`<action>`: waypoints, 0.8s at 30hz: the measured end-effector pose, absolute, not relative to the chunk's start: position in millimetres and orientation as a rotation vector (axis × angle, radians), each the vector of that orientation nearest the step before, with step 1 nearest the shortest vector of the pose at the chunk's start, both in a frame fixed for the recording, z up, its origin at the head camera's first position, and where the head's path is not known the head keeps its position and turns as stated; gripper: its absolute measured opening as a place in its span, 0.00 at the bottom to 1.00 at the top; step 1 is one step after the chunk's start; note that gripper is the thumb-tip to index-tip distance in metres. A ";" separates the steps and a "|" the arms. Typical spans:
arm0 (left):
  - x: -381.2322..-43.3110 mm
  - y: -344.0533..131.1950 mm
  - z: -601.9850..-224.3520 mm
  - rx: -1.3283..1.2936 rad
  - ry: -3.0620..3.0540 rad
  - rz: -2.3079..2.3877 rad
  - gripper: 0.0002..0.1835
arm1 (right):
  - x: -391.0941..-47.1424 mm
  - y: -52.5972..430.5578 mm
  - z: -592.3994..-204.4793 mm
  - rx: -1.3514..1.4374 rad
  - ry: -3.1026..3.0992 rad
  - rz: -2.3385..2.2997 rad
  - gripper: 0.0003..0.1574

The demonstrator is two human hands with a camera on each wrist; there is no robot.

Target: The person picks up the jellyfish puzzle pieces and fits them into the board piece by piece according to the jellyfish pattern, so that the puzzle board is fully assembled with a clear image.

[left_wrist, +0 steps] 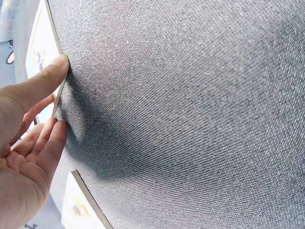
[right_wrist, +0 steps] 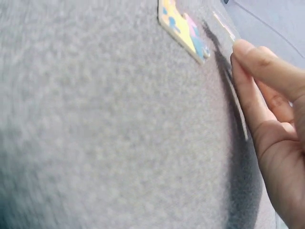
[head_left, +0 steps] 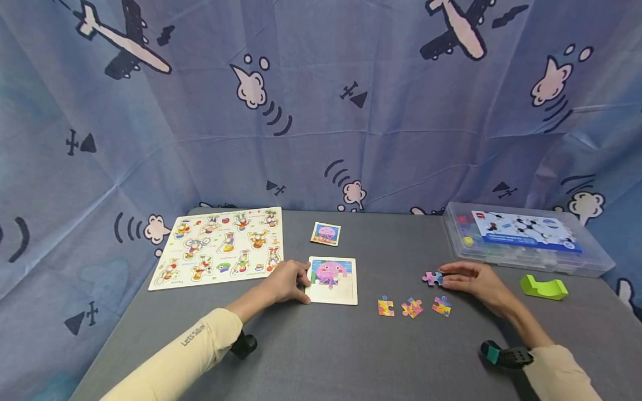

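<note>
My left hand [head_left: 290, 282] grips the left edge of a small square puzzle board [head_left: 346, 292], which bears part of a pink octopus picture. In the left wrist view the thumb lies on the corner of this board [left_wrist: 58, 38], with the fingers along its side. My right hand [head_left: 473, 281] pinches a pink-and-blue jigsaw piece [head_left: 432, 278] between thumb and fingers; the right wrist view shows only a thin edge of it. In front of that hand lie three loose pieces: a yellow one [head_left: 385, 307], a pink-and-yellow one [head_left: 412, 308] and a multicoloured one [head_left: 442, 306].
Behind the board lies a small octopus picture card [head_left: 325, 234]. A large board of cartoon figures [head_left: 200, 281] is at the left. At the right are a clear plastic box [head_left: 531, 262] and a green curved block [head_left: 544, 288]. A patterned curtain [head_left: 321, 111] hangs behind the table.
</note>
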State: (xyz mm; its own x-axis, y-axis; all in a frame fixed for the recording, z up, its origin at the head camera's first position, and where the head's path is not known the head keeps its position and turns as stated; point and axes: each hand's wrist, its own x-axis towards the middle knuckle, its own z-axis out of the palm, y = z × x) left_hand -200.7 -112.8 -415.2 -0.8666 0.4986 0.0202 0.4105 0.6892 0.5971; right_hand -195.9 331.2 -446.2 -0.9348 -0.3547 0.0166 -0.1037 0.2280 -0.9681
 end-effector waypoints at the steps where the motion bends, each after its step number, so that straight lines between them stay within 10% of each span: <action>1: -200.8 -112.8 -415.1 0.745 2.755 0.918 0.15 | -195.7 330.6 -445.9 -0.446 2.279 -1.788 0.21; 24: -202.9 -112.8 -417.9 0.741 2.761 0.918 0.15 | -189.3 307.2 -440.4 -0.490 2.152 -1.875 0.20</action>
